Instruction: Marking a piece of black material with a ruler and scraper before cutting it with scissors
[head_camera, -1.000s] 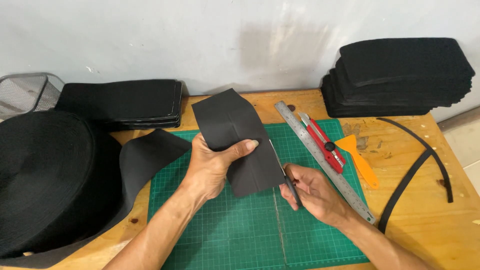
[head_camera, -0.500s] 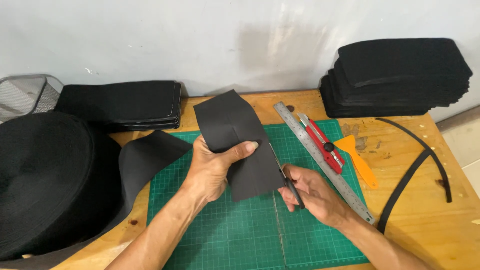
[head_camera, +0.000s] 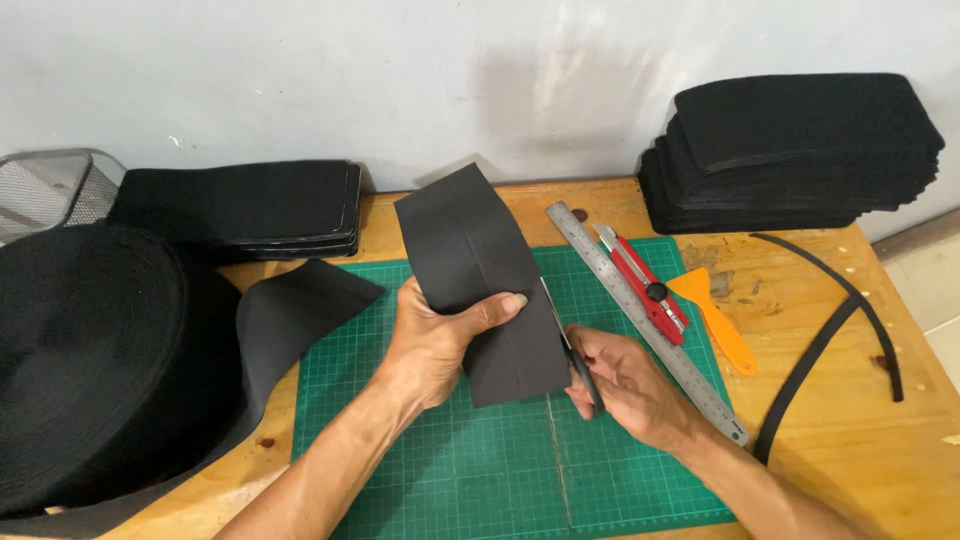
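Left hand (head_camera: 440, 335) pinches a black fabric piece (head_camera: 480, 280) mid-length, thumb across the front, holding it up over the green cutting mat (head_camera: 450, 470) on the tabletop (head_camera: 800, 330). Right hand (head_camera: 625, 385) has its fingers closed on scissors (head_camera: 575, 355) at the piece's right edge; blades look mostly shut, hard to tell. Fabric looks light, floppy but with some body, not slippery; best gripped near the cut line so it stays taut. Steel ruler (head_camera: 640, 315), red knife (head_camera: 640, 280), orange scraper (head_camera: 715, 315) lie just right.

Over the green cutting mat (head_camera: 450, 470), the left hand (head_camera: 435, 335) grips a black fabric piece (head_camera: 480, 280) while the right hand (head_camera: 625, 385) works scissors (head_camera: 572, 350) along its right edge.
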